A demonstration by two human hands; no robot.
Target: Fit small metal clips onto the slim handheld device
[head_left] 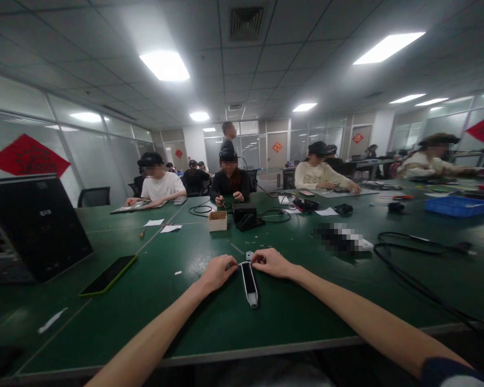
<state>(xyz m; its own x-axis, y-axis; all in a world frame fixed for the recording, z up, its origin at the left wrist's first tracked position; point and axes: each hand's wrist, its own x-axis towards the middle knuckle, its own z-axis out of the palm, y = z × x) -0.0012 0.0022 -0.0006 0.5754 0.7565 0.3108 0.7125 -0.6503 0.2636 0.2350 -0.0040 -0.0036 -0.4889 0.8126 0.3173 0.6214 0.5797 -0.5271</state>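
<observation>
- Across my whole reach, the green surface (306, 328) carries the work, its near edge under my forearms.
- On its far side, a co-worker (230, 180) sits facing me, both hands raised over small parts.
- At my far left, a black computer tower (36, 226) stands on the surface, well apart from my work.
- To my right and farther off lies a shallow blue tray (457, 206).
- Left of my left forearm lies a flat dark slab (108, 275) with a lime-green edge, slanted away from me.
- Close in front of me are my two hands. My left grip (220, 272) has its fingertips gathered at the far left corner of the piece I attend to; my right grip (275, 262) curls in at the far right corner, thumb and fingers near each other. I cannot tell whether either one is clamped on it or only touching.
- Between them, flat on the surface, lies that piece: a slim white device (249, 279) with a dark strip down its middle. Its long axis runs away from me, leaning slightly left at the far end; the narrower, blunt end points at me. I judge it light and stiff, probably smooth plastic that could skid. I would hold it by the long side rims, sparing the dark strip, which may scratch or crack.
- Just beyond its far end sits a small pale plate (249, 256) with dark holes.
- Left of my left grip lies a white scrap (178, 272).
</observation>
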